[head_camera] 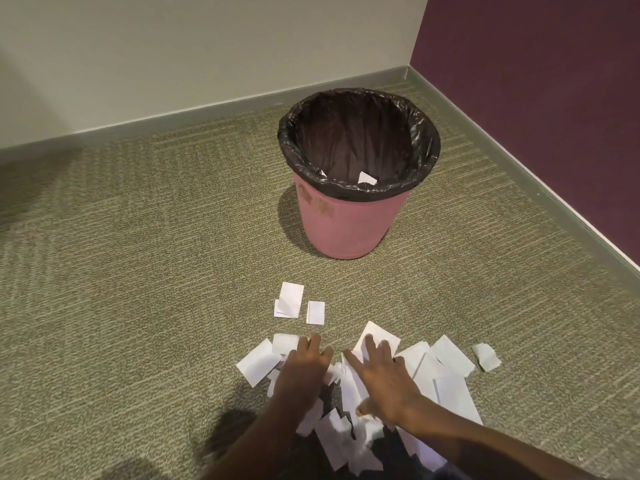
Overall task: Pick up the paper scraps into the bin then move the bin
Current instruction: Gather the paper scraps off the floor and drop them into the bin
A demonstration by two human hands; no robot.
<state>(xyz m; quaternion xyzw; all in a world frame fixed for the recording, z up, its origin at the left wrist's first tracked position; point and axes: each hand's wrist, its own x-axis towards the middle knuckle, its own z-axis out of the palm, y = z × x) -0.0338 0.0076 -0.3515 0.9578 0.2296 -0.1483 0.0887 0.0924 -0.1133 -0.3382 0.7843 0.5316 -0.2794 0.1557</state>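
Olive carpet, cream wall — maroon wall

Both hands low and palm down, side by side

The left hand reaches forward on a bare forearm that comes in from the bottom edge, its fingers close together and bent down at the tips; whether they pinch anything cannot be told. The right hand lies just beside it, fingers straight and spread wide, thumb stuck out toward the body, its forearm running in from the lower right corner.
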